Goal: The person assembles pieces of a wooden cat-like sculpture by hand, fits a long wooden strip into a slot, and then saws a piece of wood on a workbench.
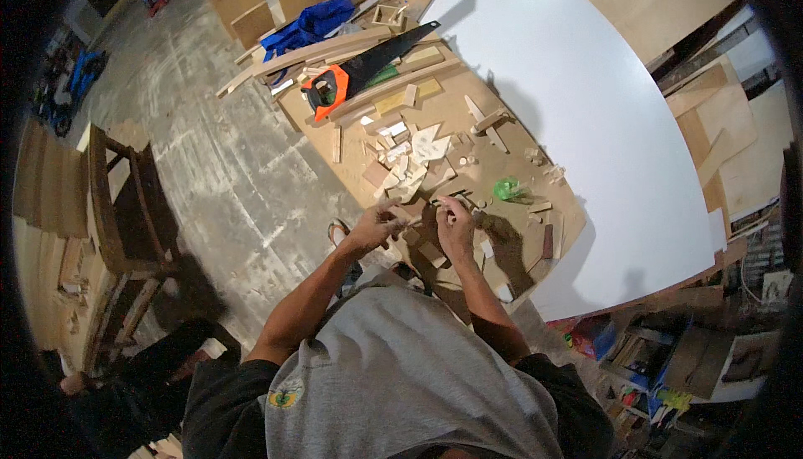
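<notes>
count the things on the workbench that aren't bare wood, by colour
orange-and-black handled hand saw: 1
blue cloth bundle: 1
green crumpled plastic piece: 1
large white flat board: 1
total: 4
The small wooden offcuts are too many and too blurred to count, including whatever the left hand and right hand hold.

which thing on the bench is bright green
The small crumpled green piece lying just beyond the right hand, near the white board. The wood offcuts around it are all tan, and the handsaw is orange and black.
</notes>
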{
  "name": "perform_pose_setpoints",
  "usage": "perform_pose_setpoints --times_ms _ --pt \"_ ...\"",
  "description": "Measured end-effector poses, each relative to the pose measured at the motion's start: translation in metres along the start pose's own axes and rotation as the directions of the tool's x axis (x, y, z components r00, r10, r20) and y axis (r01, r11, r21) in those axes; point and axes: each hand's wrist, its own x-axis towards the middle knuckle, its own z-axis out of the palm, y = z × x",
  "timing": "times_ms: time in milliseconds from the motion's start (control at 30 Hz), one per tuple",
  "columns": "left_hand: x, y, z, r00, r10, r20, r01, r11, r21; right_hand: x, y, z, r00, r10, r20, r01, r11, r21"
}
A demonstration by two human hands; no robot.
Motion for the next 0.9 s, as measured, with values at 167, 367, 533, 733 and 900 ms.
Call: perform_pose_setpoints --times_ms 167,367,533,733,900 --pt "-0.007 0.010 0.009 0.867 0.437 -0.240 -0.390 0.895 0.218 -0.024 -0.032 0.023 0.994 0.078 -0.072 -0.061 0.977 0.204" --pt "0.000 0.003 -0.002 0.700 0.711 -0.064 -0.580 0.619 0.529 -0.016 -0.036 0.060 0.934 0.297 -0.198 -0.200 0.895 0.399" --pt "0.005 -0.003 -0.028 0.752 0.659 0.015 -0.543 0.605 0.583 -0.005 -0.001 0.093 0.839 0.474 -0.268 -0.341 0.841 0.420" --pt "0.036 -0.029 -0.096 0.922 0.339 -0.190 -0.228 0.867 0.442 0.011 0.011 0.119 0.811 0.395 -0.431 -0.367 0.918 0.151" --pt "0.065 -0.025 -0.105 0.951 0.295 -0.089 -0.225 0.863 0.453 0.018 0.021 0.129 0.795 0.340 -0.503 -0.394 0.919 -0.002"
